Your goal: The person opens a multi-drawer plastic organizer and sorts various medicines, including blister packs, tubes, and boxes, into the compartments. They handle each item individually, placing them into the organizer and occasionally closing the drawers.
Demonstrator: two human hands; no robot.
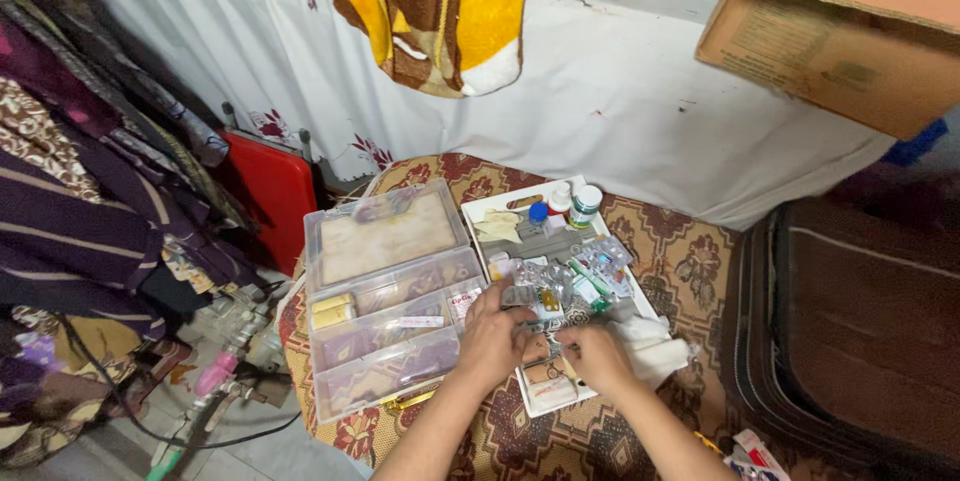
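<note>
— Where are the two hands?

— Both are down over the white tray (478,209) that sits on the patterned cloth (690,251). The left hand (490,336) is by the tray's left edge. The right hand (597,354) is near the tray's front end.

— What are they on?

— A heap of little medicine things. Right in front of the left hand's fingers (507,301) lies a silver pill strip (535,298). It lies just past the fingertips, on the side away from the person. Its long side runs left to right, across the tray.

— Which hand is closer to it?

— The left one. Its fingertips touch the near edge of the strip, or almost touch it. I cannot tell which. The right hand is lower down and a bit apart from it.

— Are the fingers holding something?

— The left fingers are curled and close together, but I cannot tell if they pinch the strip. The right fingers are bent down into the heap. What they hold, if anything, is hidden.

— What else is near?

— A clear plastic box (385,291) with many small parts lies just beside the left hand. Three small bottles (563,203) stand at the far end of the tray. A white cloth (655,351) lies just right of the right hand.
</note>
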